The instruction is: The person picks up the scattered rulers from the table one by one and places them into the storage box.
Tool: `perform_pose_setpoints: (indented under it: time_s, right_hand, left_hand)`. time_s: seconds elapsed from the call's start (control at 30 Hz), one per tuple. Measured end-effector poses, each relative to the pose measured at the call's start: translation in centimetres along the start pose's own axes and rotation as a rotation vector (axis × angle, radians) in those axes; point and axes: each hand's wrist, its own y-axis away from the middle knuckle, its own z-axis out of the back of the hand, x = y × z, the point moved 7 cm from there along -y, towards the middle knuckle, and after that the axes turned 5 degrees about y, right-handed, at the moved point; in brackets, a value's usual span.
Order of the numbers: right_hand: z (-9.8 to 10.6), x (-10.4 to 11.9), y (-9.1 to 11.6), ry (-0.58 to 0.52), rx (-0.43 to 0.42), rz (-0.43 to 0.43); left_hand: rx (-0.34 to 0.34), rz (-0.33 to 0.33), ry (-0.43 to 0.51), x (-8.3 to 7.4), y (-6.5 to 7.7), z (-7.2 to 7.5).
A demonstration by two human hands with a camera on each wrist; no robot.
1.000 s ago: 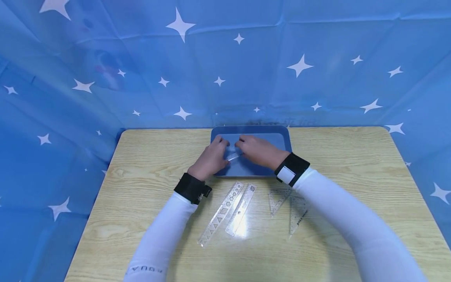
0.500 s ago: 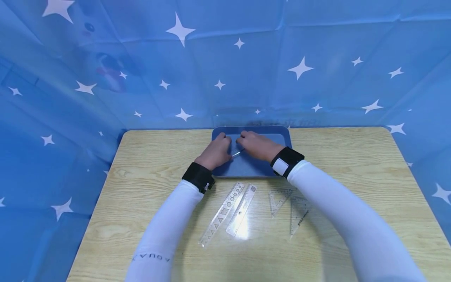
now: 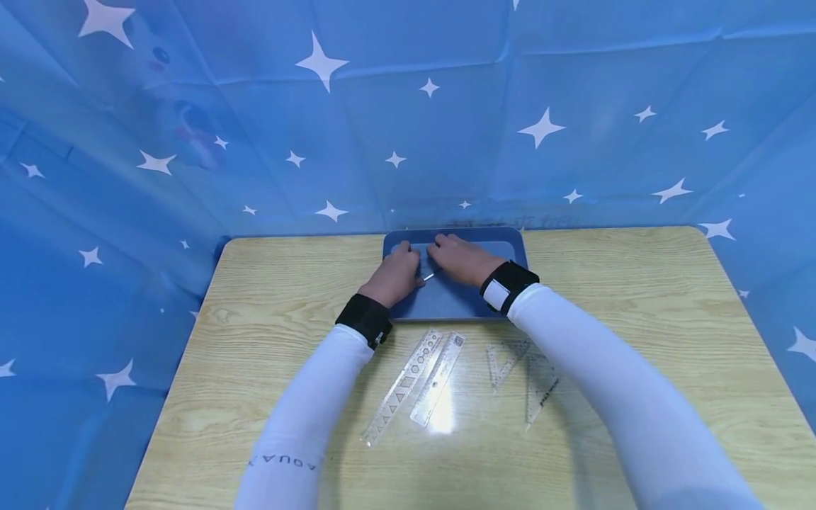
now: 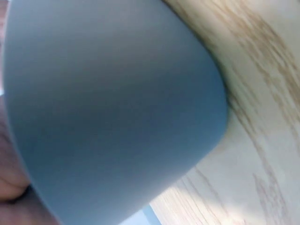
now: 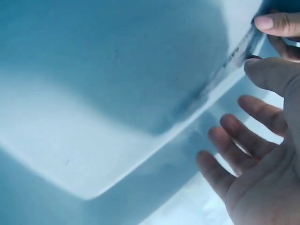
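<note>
Both hands are inside the blue tray (image 3: 440, 308) at the table's far edge. Between them lies a thin clear plastic piece with small dark print (image 5: 232, 58); its full shape is hidden. My left hand (image 3: 395, 273) pinches one end of it, its thumb (image 5: 265, 22) showing in the right wrist view. My right hand (image 3: 462, 261) has its thumb tip at the piece's edge, while the other fingers (image 5: 227, 140) are spread and relaxed. In the left wrist view the tray's outer wall (image 4: 112, 108) hides most of the left hand (image 4: 9, 173).
In front of the tray lie two clear rulers, one with cut-out shapes (image 3: 403, 389) and a plainer one (image 3: 438, 379). To their right are two clear set squares, a smaller (image 3: 494, 372) and a larger (image 3: 535, 397), partly under the right forearm. A blue starry curtain (image 3: 395, 106) hangs behind the table.
The left hand has moved slightly right and away from me within the tray. The right hand has shifted a little farther in. The rulers and set squares have stayed in place.
</note>
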Motion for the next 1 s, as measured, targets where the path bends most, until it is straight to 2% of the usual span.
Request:
perform_pose_setpoints:
  time_s: [0.2,0.3,0.4,0.6,0.73,1.0]
  right_hand:
    - [0.7,0.3,0.7,0.021,-0.101,0.04]
    - [0.8,0.2,1.3,0.01,-0.123,0.048]
    - [0.7,-0.2,1.9,-0.013,-0.117,0.03]
    - [1.2,-1.5,4.0,-0.021,-0.09,-0.067]
    - [1.7,-2.4,5.7,-0.008,-0.146,-0.103]
    - [1.6,-2.7,8.9,0.019,-0.284,-0.107]
  left_hand:
    - [-0.039,-0.018,-0.005,0.1,0.2,-0.4]
    - [-0.056,-0.022,-0.007,0.1,0.3,-0.6]
    - [-0.068,-0.019,0.013,0.1,0.4,-0.7]
    - [-0.094,-0.004,0.064,0.1,0.9,-0.4]
    - [-0.144,-0.026,0.048,-0.3,1.5,0.3]
    - [-0.262,-0.077,-0.024,-1.1,3.7,1.0]
